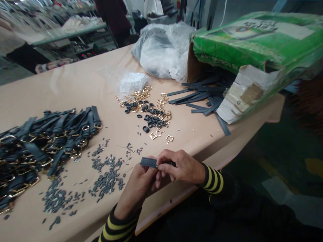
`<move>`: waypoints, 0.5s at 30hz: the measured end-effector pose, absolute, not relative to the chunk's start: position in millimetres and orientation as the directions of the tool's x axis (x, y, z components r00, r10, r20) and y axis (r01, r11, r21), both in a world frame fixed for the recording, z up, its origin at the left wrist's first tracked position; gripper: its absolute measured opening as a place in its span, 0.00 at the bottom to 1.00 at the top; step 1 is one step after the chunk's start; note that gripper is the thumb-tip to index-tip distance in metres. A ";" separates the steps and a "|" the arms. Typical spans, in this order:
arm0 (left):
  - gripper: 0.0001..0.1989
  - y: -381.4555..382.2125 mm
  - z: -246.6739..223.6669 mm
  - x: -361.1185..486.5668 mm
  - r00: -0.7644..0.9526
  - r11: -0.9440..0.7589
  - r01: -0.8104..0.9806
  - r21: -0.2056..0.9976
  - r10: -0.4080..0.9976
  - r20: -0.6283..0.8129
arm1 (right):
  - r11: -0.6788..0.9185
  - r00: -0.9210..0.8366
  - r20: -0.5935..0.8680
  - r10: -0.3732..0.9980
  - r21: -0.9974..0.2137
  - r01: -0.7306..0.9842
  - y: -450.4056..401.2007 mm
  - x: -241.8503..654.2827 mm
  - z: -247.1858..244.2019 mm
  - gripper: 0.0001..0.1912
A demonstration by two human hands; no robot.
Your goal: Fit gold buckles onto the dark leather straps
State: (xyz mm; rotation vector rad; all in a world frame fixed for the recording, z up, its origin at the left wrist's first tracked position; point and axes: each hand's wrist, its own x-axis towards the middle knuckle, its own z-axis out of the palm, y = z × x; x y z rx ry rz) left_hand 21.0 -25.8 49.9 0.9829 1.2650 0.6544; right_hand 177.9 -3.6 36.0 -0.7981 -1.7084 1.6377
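A short dark strap (148, 162) lies across both hands above the table's near edge. My left hand (141, 181) is closed on it from below, near its left part. My right hand (181, 166) pinches it at the right, and those fingers cover much of that end. Whether a buckle or a loop is in the right fingers cannot be made out. Just beyond the hands are a few loose gold buckles (170, 138) and a pile of small dark loops (154, 120).
Finished-looking buckled straps (60, 134) are heaped at the left. Small dark scraps (108, 178) are scattered nearer. A green box (242, 43) spills long dark strips (199, 94) at the right. Behind are plastic bags (164, 50) and a person in dark clothing (113, 20).
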 end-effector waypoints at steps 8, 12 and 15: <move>0.09 -34.5 53.6 18.3 0.013 0.338 0.070 0.939 0.941 -0.339 | 0.038 -0.570 0.008 0.822 -0.998 0.041 1.0 178.6 33.5 0.03; 0.09 -35.8 44.1 24.6 -0.091 0.348 -0.153 0.925 0.927 -0.364 | 0.125 -0.533 0.037 0.845 -0.984 0.130 0.5 179.1 34.6 0.04; 0.09 -37.1 38.4 24.9 -0.133 0.313 -0.136 0.940 0.935 -0.330 | 0.140 -0.493 0.038 0.869 -0.975 0.172 0.8 178.7 36.0 0.03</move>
